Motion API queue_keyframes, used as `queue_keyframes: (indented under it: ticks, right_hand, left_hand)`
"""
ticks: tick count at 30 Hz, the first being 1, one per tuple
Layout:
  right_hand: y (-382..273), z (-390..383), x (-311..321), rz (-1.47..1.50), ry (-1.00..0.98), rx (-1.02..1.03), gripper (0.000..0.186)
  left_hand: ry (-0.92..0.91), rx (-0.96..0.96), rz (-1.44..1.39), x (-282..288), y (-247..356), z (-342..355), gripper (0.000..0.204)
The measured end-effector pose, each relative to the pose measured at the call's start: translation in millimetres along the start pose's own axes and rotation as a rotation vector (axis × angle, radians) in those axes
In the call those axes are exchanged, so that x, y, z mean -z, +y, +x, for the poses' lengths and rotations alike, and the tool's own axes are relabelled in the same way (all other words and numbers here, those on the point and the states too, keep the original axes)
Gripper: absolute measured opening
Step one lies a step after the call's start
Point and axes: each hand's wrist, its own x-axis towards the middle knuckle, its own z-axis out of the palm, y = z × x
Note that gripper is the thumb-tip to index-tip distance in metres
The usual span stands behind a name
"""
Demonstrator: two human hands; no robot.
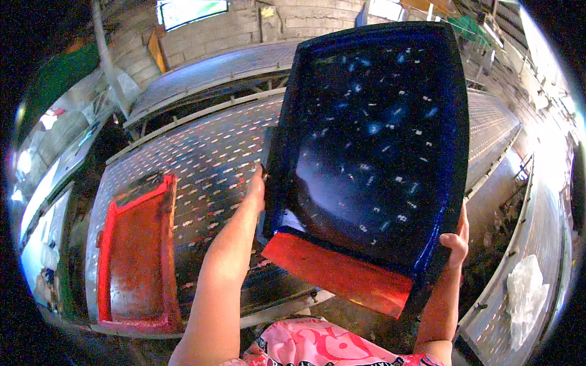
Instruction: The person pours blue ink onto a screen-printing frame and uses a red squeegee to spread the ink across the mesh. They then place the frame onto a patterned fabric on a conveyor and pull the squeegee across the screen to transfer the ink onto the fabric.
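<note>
Between my two hands a large dark screen-printing frame is raised and tilted above the long table. Its blue-black mesh carries small light marks and a pale sheen, and a red strip runs along its near edge. My left hand grips the left side, its fingers mostly hidden by the frame. At the lower right side my right hand holds on, thumb showing at the edge. A second frame, red with a stained red-brown mesh, lies on the table to the left of my left forearm.
The long printing table is covered with rows of small pale prints. Another long table stands behind it, before a block wall. To the right, a crumpled white plastic bag rests on a further table.
</note>
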Motion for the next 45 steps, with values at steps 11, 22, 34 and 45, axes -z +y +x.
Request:
queue_keyframes:
  ticks: [11,22,34,45]
  right_hand:
    - [19.7,78.4,-55.4,0.116,-0.168,0.035,0.109]
    - [24.7,71.7,-330.1,0.229,-0.686,0.042,0.107]
    - [-84.3,-10.0,-575.4,0.531,-1.33,-0.032,0.105]
    - [-96.2,-237.9,-714.1,0.56,-1.878,-0.34,0.102]
  left_hand:
    - [-0.084,-0.221,-0.155,93.7,179.6,-242.0,0.056]
    - [0.78,-0.975,0.238,224.3,191.4,-553.4,0.055]
    - [1.634,-0.88,-0.014,216.8,68.3,-861.7,0.047]
    - [2.056,-0.685,-0.415,285.7,-149.6,-925.0,0.055]
